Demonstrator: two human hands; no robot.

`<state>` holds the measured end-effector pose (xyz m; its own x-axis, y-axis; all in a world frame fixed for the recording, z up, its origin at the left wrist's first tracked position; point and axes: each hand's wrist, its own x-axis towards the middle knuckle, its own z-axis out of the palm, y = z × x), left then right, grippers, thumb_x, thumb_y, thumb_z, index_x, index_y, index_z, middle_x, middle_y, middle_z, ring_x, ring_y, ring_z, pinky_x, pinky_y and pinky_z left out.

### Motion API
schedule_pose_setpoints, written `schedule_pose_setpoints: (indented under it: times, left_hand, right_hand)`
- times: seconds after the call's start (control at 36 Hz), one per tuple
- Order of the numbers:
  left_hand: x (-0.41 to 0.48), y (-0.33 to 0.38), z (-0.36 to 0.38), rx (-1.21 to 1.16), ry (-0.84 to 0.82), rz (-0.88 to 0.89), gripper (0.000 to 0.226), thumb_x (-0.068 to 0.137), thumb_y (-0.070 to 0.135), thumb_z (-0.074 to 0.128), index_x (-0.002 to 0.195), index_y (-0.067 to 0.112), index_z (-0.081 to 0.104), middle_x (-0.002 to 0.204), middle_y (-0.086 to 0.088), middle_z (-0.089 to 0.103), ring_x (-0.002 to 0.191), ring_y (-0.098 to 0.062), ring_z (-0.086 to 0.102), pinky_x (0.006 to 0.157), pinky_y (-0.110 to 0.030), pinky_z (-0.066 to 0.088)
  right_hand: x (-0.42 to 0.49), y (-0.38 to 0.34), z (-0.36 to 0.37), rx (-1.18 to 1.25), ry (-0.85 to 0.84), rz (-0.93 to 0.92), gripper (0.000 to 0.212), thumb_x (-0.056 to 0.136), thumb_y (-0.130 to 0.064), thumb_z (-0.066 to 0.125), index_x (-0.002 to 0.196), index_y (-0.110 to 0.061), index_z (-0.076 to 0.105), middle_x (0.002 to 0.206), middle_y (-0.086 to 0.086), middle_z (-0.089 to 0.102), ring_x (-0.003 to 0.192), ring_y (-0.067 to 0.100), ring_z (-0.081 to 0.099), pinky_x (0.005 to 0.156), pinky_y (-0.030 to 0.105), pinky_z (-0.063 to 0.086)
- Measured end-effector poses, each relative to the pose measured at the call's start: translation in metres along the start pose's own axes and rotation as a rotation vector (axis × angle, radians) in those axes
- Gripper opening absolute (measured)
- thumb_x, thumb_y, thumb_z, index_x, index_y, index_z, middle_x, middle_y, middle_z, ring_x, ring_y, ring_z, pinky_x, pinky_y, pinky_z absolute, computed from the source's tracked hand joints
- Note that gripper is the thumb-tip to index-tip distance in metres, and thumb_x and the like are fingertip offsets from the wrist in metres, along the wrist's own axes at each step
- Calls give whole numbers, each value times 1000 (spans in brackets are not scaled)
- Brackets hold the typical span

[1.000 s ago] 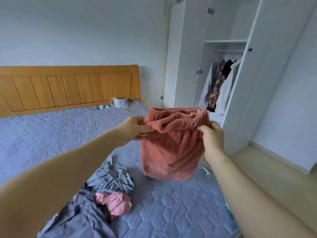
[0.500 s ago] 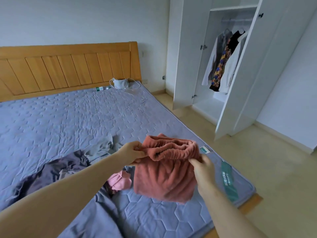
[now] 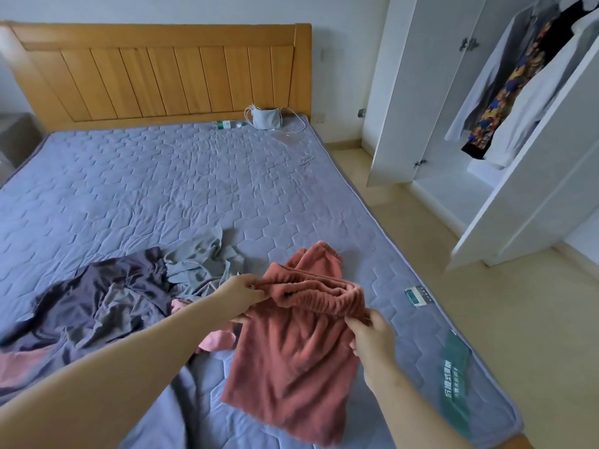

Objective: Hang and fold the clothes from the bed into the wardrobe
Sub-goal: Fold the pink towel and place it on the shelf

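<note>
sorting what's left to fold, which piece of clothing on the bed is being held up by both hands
The rust-red fleece garment, gripped at its elastic waistband by the left hand and right hand. The dark purple and grey clothes lie untouched.

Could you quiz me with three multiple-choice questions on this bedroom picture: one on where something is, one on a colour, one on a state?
1. Where does the small grey bag lie?
A. on the floor
B. on the bed by the headboard
C. in the wardrobe

2. What colour is the fleece garment being held?
A. rust pink
B. green
C. white

3. How do the wardrobe doors stand?
A. shut
B. open
C. missing

Answers: 1 B, it lies against the wooden headboard. 2 A, left hand and right hand grip its pink waistband. 3 B, hanging clothes show inside.
</note>
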<state>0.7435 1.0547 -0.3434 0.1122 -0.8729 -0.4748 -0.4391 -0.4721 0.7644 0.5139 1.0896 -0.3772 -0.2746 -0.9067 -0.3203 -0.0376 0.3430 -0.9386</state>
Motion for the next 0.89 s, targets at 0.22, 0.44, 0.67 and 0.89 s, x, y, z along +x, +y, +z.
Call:
schedule_pose_setpoints:
  times: [0.22,0.44,0.67,0.89]
  left_hand:
    - [22,13,2,164,63,88,19,83,19,68,97,7,63,81,-2,53,71,-15,47,59,-23,36]
    - [50,21,15,111,5,101,13,88,15,63,80,15,53,63,4,45,52,-7,39,43,-14,33]
    - [83,23,11,265,70,94,27,78,34,69,91,12,61,85,-3,57,78,-17,50,71,-26,38]
    - [144,66,11,-253,48,134,76,91,5,57,149,18,10,138,5,32,92,0,60,72,-15,44]
  right_hand:
    - [28,-6,0,-12,-13,9,11,80,-13,67,73,-21,61,76,-5,64,72,11,56,69,30,40]
    - [50,-7,-2,-20,56,44,12,79,-7,61,68,-7,56,62,1,54,61,16,48,56,28,36]
    - [78,-4,14,-94,73,101,12,78,-12,61,68,-8,55,63,5,53,60,24,49,61,31,38]
    - [141,-50,55,219,-69,-23,61,89,-10,56,144,-14,30,131,0,41,123,16,43,109,37,32]
